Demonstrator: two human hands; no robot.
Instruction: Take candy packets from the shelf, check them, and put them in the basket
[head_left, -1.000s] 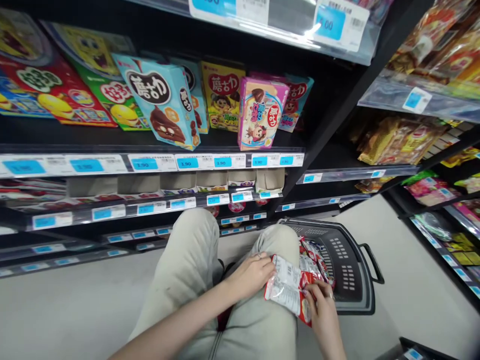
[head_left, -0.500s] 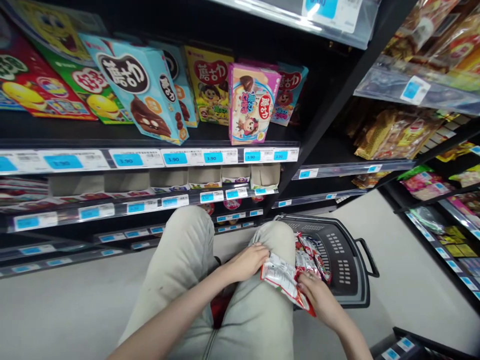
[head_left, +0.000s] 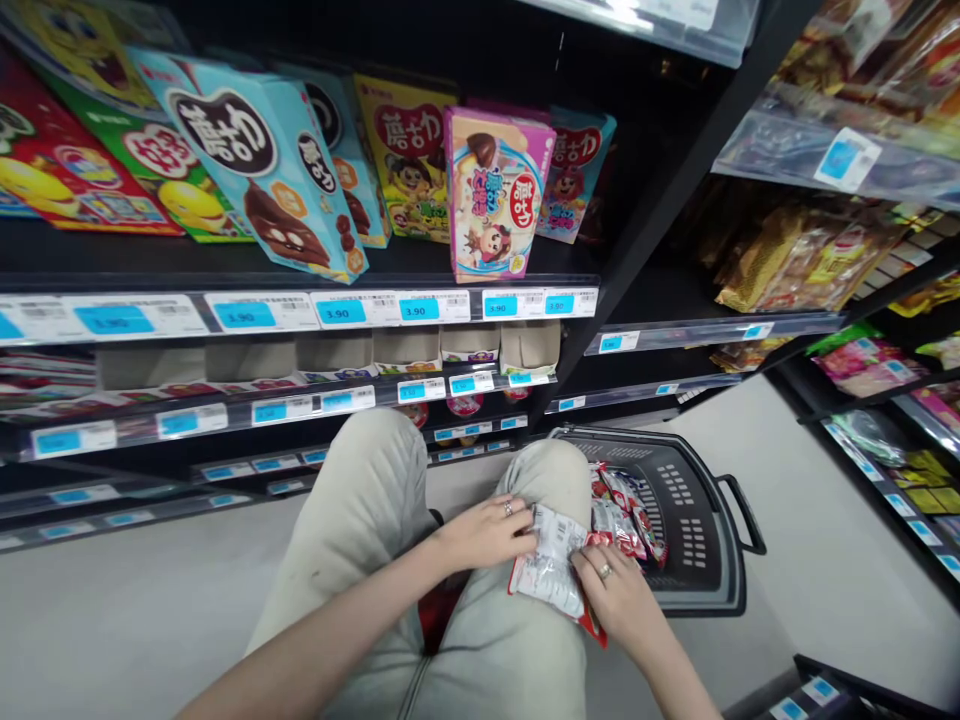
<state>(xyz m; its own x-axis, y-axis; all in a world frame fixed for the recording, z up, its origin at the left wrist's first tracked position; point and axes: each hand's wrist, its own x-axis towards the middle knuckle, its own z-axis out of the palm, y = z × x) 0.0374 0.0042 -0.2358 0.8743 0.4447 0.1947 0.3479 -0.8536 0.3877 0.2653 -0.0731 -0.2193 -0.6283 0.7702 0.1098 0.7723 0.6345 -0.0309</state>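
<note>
A snack bag (head_left: 551, 562), silver-white with red edges and a printed barcode, lies over my right thigh, its printed back facing up. My left hand (head_left: 487, 532), with a ring on it, grips the bag's left edge, fingers curled toward it. At the opposite edge, my right hand (head_left: 619, 590) has its fingers closed on the bag; it wears a ring too. Just beyond my right knee, a dark shopping basket (head_left: 694, 520) stands on the floor with several red and silver snack packets (head_left: 619, 515) in it.
In front, a shelf (head_left: 420, 285) carries several snack boxes, among them a light blue box (head_left: 259, 165) and a pink box (head_left: 495, 195). Open cartons (head_left: 409, 350) line the shelf below. Bagged goods (head_left: 810, 265) fill shelves to the right. The basket's handle (head_left: 744, 515) points right.
The bag has shifted slightly left and lies flatter, with its barcode now showing. My right hand has moved left with it, and the view has tilted a little.
</note>
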